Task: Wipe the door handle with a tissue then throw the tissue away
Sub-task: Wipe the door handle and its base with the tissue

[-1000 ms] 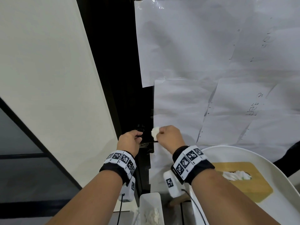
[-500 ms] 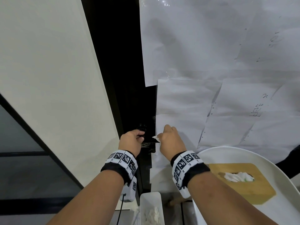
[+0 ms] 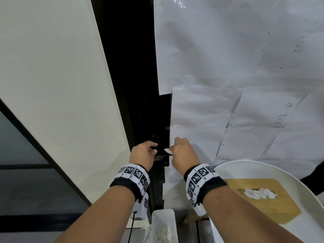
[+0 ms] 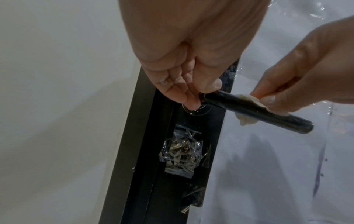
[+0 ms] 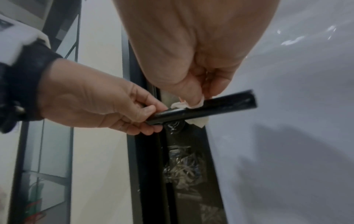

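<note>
The dark metal-framed door (image 3: 133,102), its glass covered with white paper sheets (image 3: 219,58), carries the black cylindrical lever door handle (image 4: 254,112) at mid-height. Below stands a narrow white plastic bin (image 3: 163,223) already holding crumpled paper, probably where the tissue must end up. The left hand (image 3: 142,155) curls its fingers round the handle's pivot end. The right hand (image 3: 184,152) pinches the small folded white tissue (image 4: 247,106), wrapped over the bar's middle. Risks, as I judge them: the thin tissue could tear or slip from that pinch, the free end may go unwiped, and a careless drop might miss the narrow bin.
</note>
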